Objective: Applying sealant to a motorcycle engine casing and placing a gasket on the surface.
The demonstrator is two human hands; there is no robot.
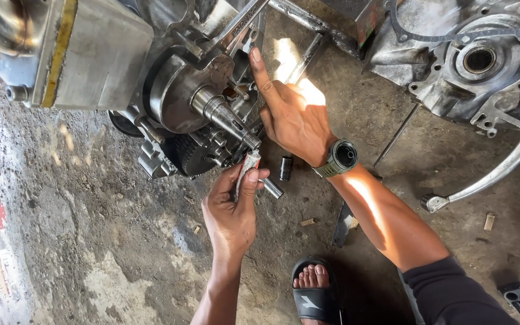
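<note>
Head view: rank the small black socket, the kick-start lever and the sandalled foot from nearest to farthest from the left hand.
1. Small black socket: on the concrete just right of the left hand, beside the tool it grips.
2. Sandalled foot: lower right of the hand, at the bottom edge.
3. Kick-start lever: far right, its curved chrome arm lying under the engine cover.

One head-worn view looks steeply down from close above at the concrete floor (91, 241). It faces forward over the person's arms, with the engine block (188, 96) at the top of the frame and a sandalled foot (314, 289) at the bottom edge.
</note>
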